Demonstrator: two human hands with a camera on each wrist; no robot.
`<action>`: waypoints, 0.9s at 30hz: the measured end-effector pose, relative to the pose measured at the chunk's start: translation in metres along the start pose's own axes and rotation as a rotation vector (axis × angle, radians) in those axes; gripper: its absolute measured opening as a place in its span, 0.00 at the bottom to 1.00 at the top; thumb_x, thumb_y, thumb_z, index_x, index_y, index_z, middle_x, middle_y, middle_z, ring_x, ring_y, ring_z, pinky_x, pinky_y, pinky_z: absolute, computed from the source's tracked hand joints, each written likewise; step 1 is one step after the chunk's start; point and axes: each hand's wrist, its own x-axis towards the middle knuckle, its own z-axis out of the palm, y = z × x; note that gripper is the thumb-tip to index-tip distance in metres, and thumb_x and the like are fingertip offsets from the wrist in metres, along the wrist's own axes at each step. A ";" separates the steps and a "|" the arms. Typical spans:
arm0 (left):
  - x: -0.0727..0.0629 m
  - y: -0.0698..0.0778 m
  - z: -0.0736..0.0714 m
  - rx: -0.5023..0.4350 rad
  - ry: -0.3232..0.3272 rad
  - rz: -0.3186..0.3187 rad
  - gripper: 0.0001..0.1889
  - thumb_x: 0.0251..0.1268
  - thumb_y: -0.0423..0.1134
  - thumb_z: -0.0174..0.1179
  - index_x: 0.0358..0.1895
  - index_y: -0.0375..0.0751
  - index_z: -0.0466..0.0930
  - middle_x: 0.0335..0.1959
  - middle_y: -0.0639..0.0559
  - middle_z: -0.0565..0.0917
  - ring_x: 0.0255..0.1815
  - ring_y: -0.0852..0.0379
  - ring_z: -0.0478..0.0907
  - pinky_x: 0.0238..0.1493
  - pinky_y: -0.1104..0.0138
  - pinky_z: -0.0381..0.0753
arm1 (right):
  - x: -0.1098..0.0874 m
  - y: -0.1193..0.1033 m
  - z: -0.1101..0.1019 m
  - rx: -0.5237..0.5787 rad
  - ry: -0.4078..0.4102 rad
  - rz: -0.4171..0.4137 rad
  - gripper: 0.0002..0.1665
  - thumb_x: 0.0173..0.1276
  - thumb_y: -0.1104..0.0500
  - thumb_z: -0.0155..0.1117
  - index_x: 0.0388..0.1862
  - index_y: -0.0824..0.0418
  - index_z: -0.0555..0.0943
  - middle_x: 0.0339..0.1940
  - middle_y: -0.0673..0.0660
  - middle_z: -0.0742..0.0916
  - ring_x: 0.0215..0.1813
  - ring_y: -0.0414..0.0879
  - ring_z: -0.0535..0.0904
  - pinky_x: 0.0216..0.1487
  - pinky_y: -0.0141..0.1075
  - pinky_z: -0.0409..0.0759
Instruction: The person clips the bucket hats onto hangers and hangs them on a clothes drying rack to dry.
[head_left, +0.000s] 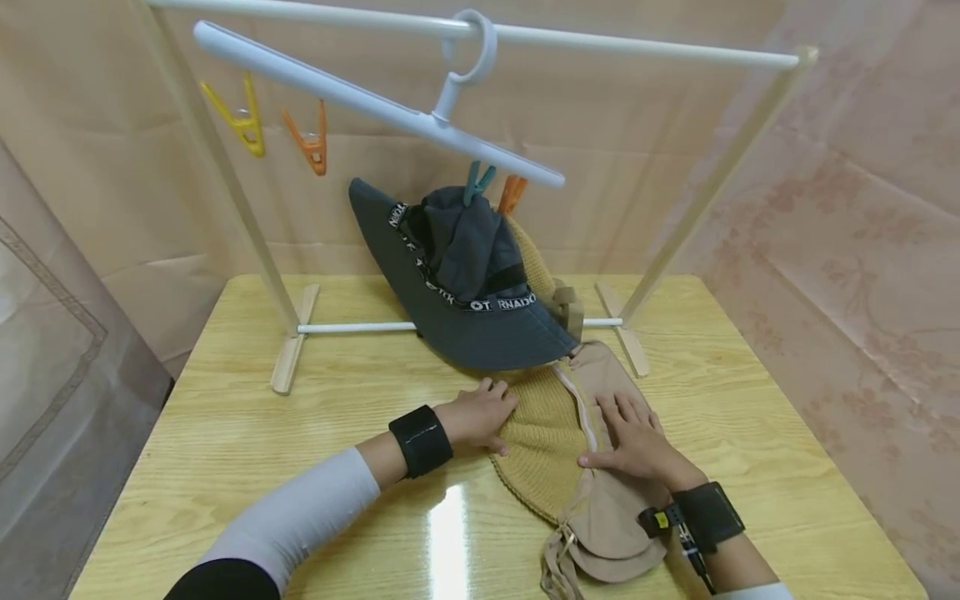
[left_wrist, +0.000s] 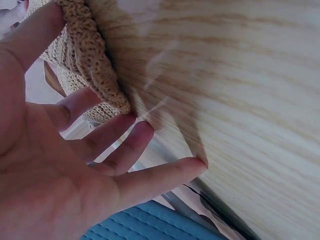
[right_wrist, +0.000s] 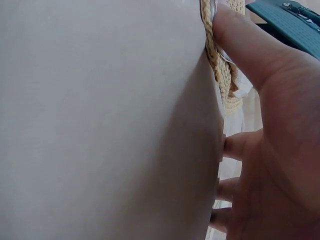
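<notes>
A tan sun hat, part knitted brim point(head_left: 538, 433) and part smooth beige cloth point(head_left: 611, 508), lies on the table with its ties gathered at the near end. My left hand point(head_left: 477, 414) touches the left edge of the knitted part, its fingers spread; the left wrist view shows the woven edge point(left_wrist: 82, 50) by the thumb and fingers. With fingers extended, my right hand point(head_left: 633, 439) rests on the beige cloth, the thumb near the white seam. Just beyond both hands, a dark grey brimmed hat point(head_left: 472, 250) hangs from a green clothespin point(head_left: 477, 185).
A white hanger point(head_left: 375, 100) tilts down to the right on the rack's top bar point(head_left: 637, 43). Yellow point(head_left: 243, 121) and orange point(head_left: 311, 146) clothespins hang at its left. Another orange clothespin point(head_left: 512, 194) holds knitted material point(head_left: 532, 258) behind the grey hat. Wooden feet point(head_left: 295, 342) support the rack.
</notes>
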 end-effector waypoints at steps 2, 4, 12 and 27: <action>-0.001 -0.003 0.001 -0.014 0.016 0.009 0.32 0.55 0.58 0.68 0.59 0.47 0.70 0.53 0.49 0.70 0.49 0.54 0.65 0.38 0.61 0.76 | 0.001 0.000 0.001 -0.001 -0.002 0.002 0.66 0.52 0.32 0.71 0.77 0.67 0.53 0.75 0.79 0.55 0.76 0.75 0.45 0.65 0.76 0.41; -0.003 -0.006 0.004 -0.027 0.039 0.012 0.33 0.55 0.59 0.68 0.61 0.47 0.69 0.55 0.49 0.71 0.51 0.53 0.67 0.40 0.59 0.77 | 0.003 0.000 0.002 -0.005 -0.002 -0.002 0.66 0.52 0.32 0.71 0.77 0.67 0.53 0.75 0.79 0.55 0.76 0.75 0.45 0.65 0.75 0.41; -0.018 -0.012 0.014 -0.087 0.135 -0.013 0.42 0.59 0.61 0.63 0.72 0.43 0.62 0.70 0.41 0.66 0.71 0.42 0.63 0.59 0.41 0.72 | 0.007 0.000 0.001 -0.014 -0.004 -0.017 0.67 0.52 0.32 0.71 0.77 0.67 0.52 0.75 0.78 0.55 0.76 0.74 0.45 0.66 0.75 0.42; -0.018 -0.012 0.017 -0.066 0.106 -0.049 0.46 0.60 0.66 0.59 0.75 0.43 0.57 0.74 0.34 0.60 0.74 0.28 0.54 0.59 0.29 0.64 | 0.004 0.003 0.002 -0.014 -0.005 0.006 0.67 0.52 0.31 0.70 0.78 0.66 0.52 0.75 0.78 0.55 0.76 0.74 0.45 0.66 0.75 0.42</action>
